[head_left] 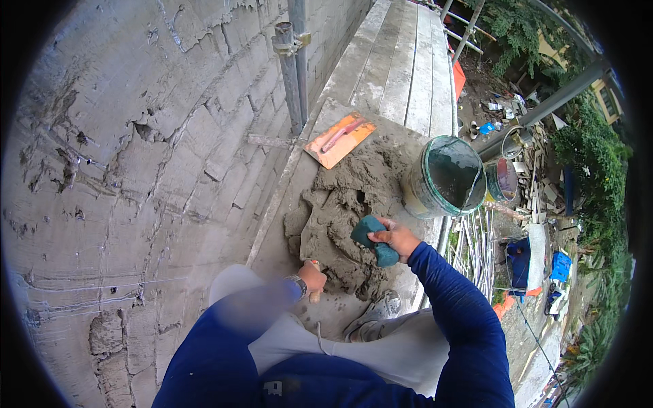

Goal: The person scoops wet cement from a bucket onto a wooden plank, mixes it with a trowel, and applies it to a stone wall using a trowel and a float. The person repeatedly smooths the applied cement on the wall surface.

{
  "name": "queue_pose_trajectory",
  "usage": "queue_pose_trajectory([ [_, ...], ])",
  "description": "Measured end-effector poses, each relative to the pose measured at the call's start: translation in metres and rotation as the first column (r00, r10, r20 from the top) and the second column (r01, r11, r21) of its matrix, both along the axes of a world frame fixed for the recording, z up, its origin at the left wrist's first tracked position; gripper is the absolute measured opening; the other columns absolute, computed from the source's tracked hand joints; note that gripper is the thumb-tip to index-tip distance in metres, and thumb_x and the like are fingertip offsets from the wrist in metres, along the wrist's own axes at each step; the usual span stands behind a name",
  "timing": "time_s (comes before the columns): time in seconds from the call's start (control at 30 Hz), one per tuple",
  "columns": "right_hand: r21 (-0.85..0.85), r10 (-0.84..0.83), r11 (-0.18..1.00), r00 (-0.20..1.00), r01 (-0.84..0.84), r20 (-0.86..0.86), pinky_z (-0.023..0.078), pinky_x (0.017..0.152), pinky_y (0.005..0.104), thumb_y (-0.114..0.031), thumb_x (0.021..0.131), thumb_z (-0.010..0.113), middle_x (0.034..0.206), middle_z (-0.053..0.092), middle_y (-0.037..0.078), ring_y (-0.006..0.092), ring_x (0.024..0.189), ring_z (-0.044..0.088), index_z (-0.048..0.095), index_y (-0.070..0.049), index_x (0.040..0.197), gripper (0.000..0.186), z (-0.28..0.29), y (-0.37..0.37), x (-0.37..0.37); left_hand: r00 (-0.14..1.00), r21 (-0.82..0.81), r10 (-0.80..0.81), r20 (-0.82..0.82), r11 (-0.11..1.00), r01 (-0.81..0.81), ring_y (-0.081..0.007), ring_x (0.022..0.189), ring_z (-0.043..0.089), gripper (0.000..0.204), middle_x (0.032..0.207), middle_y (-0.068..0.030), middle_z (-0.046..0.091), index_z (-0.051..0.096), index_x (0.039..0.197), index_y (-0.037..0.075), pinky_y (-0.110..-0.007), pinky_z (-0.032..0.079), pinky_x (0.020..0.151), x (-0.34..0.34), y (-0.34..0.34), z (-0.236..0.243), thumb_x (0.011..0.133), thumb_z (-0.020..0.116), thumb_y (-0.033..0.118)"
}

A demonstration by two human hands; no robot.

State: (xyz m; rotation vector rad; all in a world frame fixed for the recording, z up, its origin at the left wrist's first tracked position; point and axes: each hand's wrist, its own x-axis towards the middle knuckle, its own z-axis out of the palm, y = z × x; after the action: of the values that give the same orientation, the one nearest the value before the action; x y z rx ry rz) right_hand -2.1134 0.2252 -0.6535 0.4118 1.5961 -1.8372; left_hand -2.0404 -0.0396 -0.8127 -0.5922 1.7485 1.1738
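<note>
My left hand (311, 275) grips the wooden handle of a trowel (314, 294) at the near edge of a lumpy heap of wet grey mortar (347, 183). My right hand (393, 238) holds a dark teal sponge-like piece (367, 231), pinched in the middle, over that heap. An orange float (352, 143) with a pink handle lies on the board beyond the mortar. Just right of the heap stands a bucket (445, 178) of murky liquid.
The rough block wall (115, 224) fills the left side, with upright steel pipes (292, 81) beside it. Plank decking (388, 61) runs away ahead. A second, smaller bucket (502, 178) sits behind the first. Over the right edge lie ground debris (524, 204), plants and scaffold tubes (558, 98) below and around.
</note>
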Motion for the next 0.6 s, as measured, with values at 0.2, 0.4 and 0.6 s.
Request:
queue_pose_trajectory([
  [0.2,0.096,-0.029,0.995,0.998,0.025,0.048,0.052,0.077,0.0276,-0.025,0.090,0.074,0.105,0.067,0.003,0.0101,0.086,0.061,0.057,0.000,0.129,0.050,0.004,-0.060,0.033,0.928,0.028,-0.343,-0.145,0.936,0.351,-0.0313,0.070,0.069,0.059,0.099,-0.0273,0.062,0.039,0.123,-0.008,-0.043,0.055,0.057,0.048,-0.020,0.028,0.078,0.072,0.011],
  [0.4,0.021,-0.079,0.997,0.995,0.080,-0.053,0.052,0.069,0.0281,-0.035,0.094,0.070,0.099,0.068,0.003,0.0095,0.081,0.061,0.061,0.001,0.125,0.048,0.009,-0.111,0.006,0.992,0.200,-0.121,-0.042,0.971,0.127,-0.0221,0.063,0.059,0.043,0.089,-0.0138,0.056,0.044,0.116,-0.003,-0.039,0.052,0.053,0.051,-0.072,0.073,0.082,0.067,0.011],
  [0.6,0.091,0.106,0.991,0.988,-0.096,-0.111,0.052,0.076,0.0291,-0.044,0.098,0.063,0.106,0.068,0.006,0.0115,0.087,0.062,0.061,0.002,0.124,0.053,-0.019,-0.196,-0.005,0.962,0.116,0.005,-0.274,0.993,0.028,-0.0228,0.075,0.062,0.042,0.091,-0.0109,0.058,0.046,0.119,0.003,-0.039,0.053,0.053,-0.007,-0.159,-0.048,0.082,0.066,0.006],
])
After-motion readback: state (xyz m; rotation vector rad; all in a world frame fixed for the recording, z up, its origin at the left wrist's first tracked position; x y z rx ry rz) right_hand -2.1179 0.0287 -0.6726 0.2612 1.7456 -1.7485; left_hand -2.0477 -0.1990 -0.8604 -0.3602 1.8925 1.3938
